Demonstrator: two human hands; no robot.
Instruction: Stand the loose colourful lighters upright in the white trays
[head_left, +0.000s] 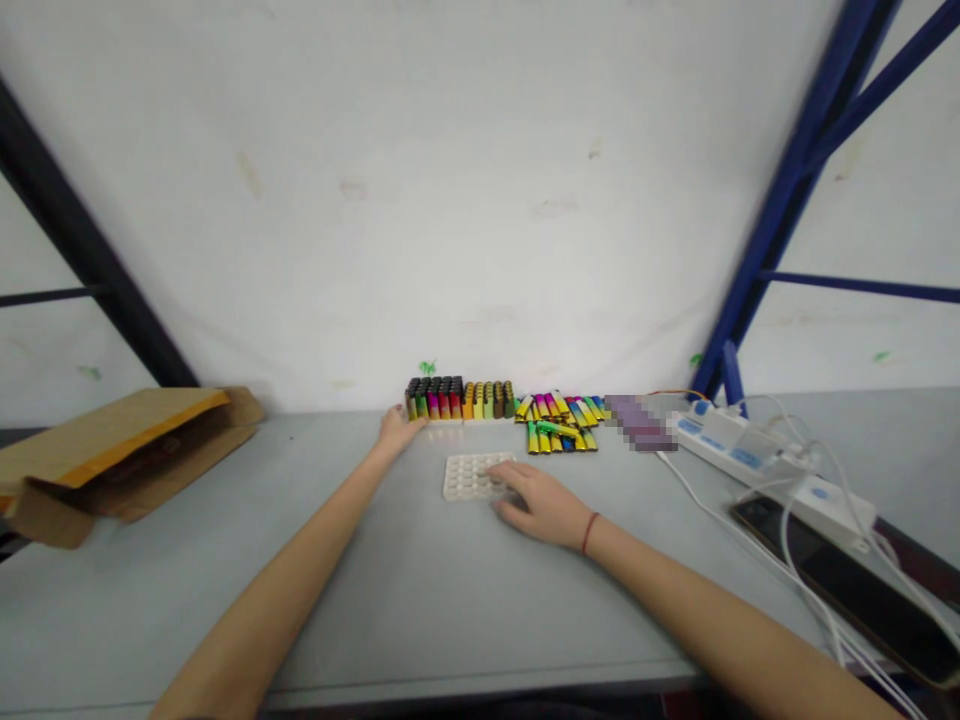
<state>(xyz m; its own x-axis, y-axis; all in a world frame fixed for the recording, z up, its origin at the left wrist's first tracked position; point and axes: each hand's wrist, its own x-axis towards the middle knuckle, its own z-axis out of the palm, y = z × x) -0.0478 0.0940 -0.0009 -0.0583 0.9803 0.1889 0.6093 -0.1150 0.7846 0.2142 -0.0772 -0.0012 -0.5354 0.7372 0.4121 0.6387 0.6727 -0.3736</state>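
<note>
My left hand [396, 428] reaches to the far side of the grey table [360, 580] and touches the left end of a standing row of colourful lighters [459, 399]; its fingers are curled there, and I cannot tell if they grip one. My right hand [538, 502] lies flat, fingers spread, on the right edge of a white tray with round sockets [471, 477]. A loose heap of yellow, pink and blue lighters [561, 420] lies just right of the row.
An open cardboard box [112, 455] lies on its side at the left. At the right are a white power strip [739, 450] with cables, and a dark phone [855, 585]. Blue shelf posts [780, 215] rise at the right, black ones at the left.
</note>
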